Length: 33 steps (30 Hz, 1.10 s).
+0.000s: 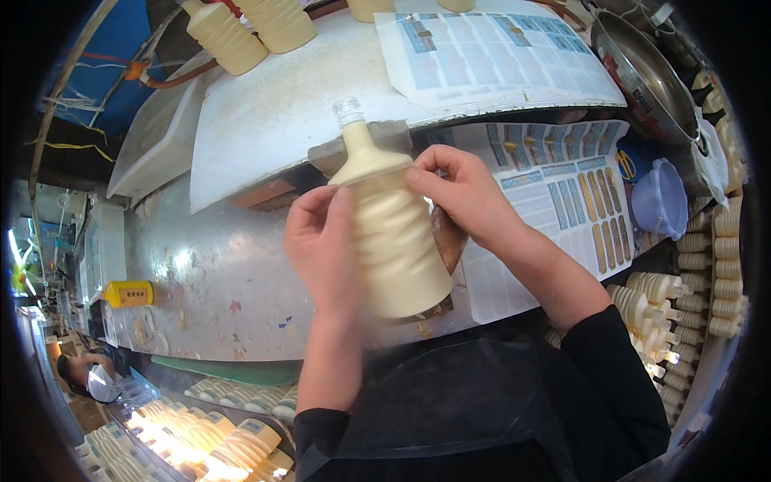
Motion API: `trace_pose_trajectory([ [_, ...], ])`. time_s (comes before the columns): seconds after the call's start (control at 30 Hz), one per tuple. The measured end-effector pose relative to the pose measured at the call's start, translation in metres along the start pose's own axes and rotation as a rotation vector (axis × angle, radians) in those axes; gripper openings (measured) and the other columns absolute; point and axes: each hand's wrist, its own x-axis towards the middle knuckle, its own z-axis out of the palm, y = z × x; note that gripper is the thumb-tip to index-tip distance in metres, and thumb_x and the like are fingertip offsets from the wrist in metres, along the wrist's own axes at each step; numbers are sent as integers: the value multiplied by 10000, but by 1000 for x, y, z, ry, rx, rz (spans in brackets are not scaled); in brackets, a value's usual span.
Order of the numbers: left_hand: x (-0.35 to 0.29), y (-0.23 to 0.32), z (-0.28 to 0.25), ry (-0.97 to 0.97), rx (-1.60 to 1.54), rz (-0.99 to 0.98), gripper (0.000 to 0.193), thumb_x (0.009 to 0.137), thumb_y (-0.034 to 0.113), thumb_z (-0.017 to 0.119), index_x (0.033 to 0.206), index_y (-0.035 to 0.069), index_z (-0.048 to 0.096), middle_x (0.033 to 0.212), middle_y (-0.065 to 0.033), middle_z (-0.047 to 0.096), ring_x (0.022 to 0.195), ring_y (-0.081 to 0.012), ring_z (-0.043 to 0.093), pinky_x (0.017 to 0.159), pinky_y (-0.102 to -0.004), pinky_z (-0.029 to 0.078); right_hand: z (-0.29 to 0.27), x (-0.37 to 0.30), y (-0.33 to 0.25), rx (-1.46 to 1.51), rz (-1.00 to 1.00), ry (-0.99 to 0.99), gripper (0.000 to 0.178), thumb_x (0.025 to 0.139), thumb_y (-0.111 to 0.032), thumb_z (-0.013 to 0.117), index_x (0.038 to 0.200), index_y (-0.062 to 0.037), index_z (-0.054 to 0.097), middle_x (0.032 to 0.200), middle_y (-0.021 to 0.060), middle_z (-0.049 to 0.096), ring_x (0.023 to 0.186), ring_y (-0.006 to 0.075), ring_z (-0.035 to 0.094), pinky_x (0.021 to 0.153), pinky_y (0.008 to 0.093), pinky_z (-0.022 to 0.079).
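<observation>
A cream-coloured bottle (393,241) with a clear threaded neck and a rippled body lies tilted in front of me, its neck pointing away. Across its shoulder runs a faint, thin translucent strip (377,178), its ends at my fingertips. My left hand (320,229) pinches at the bottle's left shoulder, thumb and forefinger together. At the right shoulder my right hand (454,186) pinches the other end, its fingers curled. Behind the neck sits a grey block (325,157). A brown pointed piece (446,238) shows beside the body, partly covered by the bottle.
Decal sheets (554,209) lie at right, with another sheet (482,60) on the white board (273,104). More cream bottles (227,38) stand behind. A yellow bottle (128,294) lies left on the metal table (233,273). A purple bucket (660,201) and a metal basin (646,72) are right.
</observation>
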Motion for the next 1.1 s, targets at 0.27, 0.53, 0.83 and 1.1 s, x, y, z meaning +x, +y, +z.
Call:
trace_pose_trajectory([
  [0.27,1,0,3,-7,-29,-9,247,948,-4,701,1180,-8,618,935,-3,609,834,-71,571,818,-228,504,5,0,-3,-62,-6,44,126,965,-138,665,905,-37,620,846,-44,610,770,10,542,682,202,457],
  [0.53,12,-4,0,32,-49,-8,348,975,97,669,1290,9,551,1076,-36,563,885,-89,574,814,-232,497,8,0,-7,-105,-21,60,139,968,-129,653,884,-27,609,813,-41,609,734,9,543,646,205,459],
  [0.83,8,2,12,-124,123,-66,433,923,161,754,1265,16,531,1170,-90,586,967,-123,611,818,-263,521,9,2,-2,-81,-20,94,194,907,-174,662,865,12,628,779,114,682,737,163,642,700,336,519],
  [1.1,11,-2,10,-176,199,-67,437,959,185,708,1295,26,478,1172,-99,584,1022,-132,584,879,-280,505,8,0,-7,-90,-5,79,168,904,-158,665,919,5,625,833,103,687,773,159,646,725,325,522],
])
